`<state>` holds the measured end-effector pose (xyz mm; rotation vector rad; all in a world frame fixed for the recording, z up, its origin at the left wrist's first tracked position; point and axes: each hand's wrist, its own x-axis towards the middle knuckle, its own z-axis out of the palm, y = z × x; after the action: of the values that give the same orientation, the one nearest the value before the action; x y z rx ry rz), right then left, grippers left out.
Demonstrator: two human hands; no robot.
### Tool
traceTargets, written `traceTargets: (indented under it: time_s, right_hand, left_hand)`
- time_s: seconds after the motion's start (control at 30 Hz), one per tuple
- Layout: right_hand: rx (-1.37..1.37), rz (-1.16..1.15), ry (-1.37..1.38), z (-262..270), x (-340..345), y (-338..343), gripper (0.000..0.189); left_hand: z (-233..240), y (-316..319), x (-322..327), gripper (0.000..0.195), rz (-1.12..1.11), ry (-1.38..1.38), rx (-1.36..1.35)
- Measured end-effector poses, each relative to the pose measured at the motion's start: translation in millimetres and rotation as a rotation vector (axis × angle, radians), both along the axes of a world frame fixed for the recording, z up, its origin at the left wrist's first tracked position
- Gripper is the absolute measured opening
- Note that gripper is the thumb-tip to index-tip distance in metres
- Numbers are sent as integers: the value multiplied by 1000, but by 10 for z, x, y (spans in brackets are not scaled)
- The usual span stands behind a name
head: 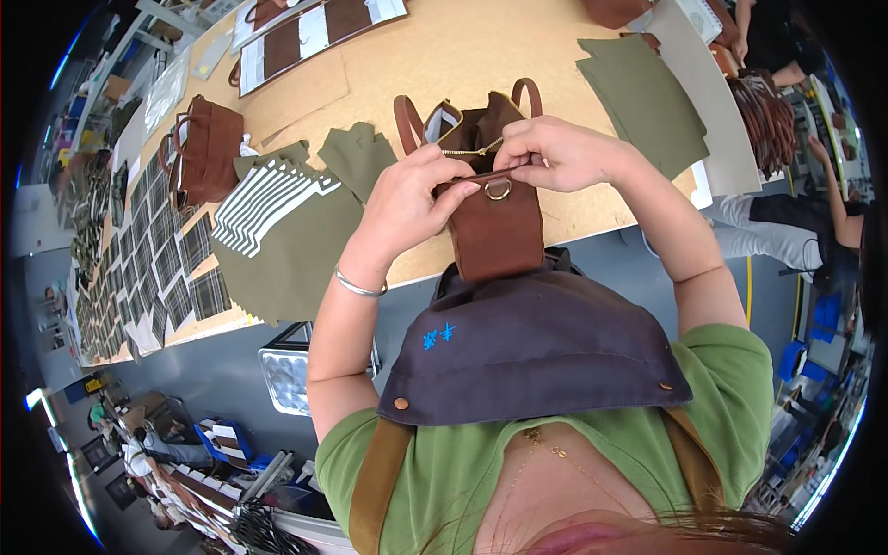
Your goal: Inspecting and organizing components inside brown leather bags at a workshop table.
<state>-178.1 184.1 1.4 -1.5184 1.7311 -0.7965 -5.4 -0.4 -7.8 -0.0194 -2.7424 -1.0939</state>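
A brown leather handbag (496, 232) stands at the table's near edge, against my apron (541, 340), with one end turned to me. My left hand (423, 194) pinches the left part of the bag's top edge between thumb and fingers. The right part of that edge is gripped by my right hand (548, 156), its fingertips near the left ones. Just below my fingers a metal D-ring (497, 189) hangs on a leather tab. Beyond them the brass zipper (483, 151) lies partly open, showing dark lining. Two leather handles (408, 125) rise on either side.
Olive fabric pieces (291, 270) with white strips (274, 208) and another brown handbag (208, 152) lie to the left, plaid pieces (152, 243) beyond. More olive fabric (645, 104) lies right. A stool (286, 381) stands below the table (451, 48). Other people work at far right.
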Motion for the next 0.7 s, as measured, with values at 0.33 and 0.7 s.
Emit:
traceTargets:
  time_s: [0.33, 0.7]
  right_hand:
    - [-96, 67, 109, -141, 0, -28, 11]
    - [0, 22, -87, -307, -25, -130, 11]
  left_hand:
    - [-119, 60, 4, 8, 26, 86, 31]
    - [-74, 28, -59, 10, -38, -5, 95]
